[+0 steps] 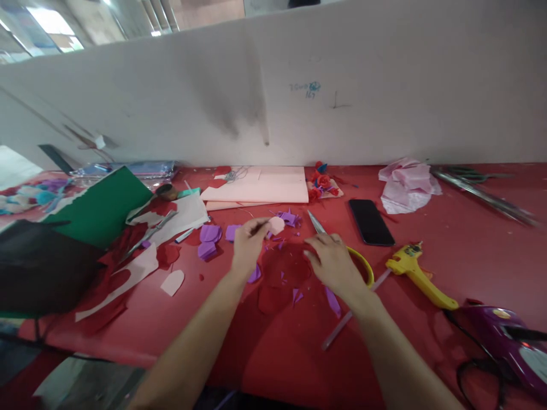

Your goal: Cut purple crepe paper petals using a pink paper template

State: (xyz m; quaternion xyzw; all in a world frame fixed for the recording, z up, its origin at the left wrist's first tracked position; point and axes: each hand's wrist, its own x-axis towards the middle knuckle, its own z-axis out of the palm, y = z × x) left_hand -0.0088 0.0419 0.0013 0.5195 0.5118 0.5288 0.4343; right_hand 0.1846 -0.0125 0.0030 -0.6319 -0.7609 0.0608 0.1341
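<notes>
My left hand point(249, 245) is closed in a pinch on a pale pink paper petal point(277, 225), held up above the purple scraps. My right hand point(333, 259) is over a pair of scissors with yellow handles point(366, 267). Its thumb and fingers are apart, with nothing visible between them. The scissor blade point(315, 221) points away from me past the knuckles; the middle of the scissors is hidden. Stacked purple petals point(209, 240) lie left of my left hand, and a second pink petal point(173, 282) lies farther left.
A yellow glue gun point(421, 276), a glue stick point(337, 330) and a black phone point(371, 222) lie to the right. Pink sheets point(273, 185) and red paper roses point(323, 182) are at the back. Green card point(102, 208) and cut scraps cover the left. A purple device point(504, 341) stands front right.
</notes>
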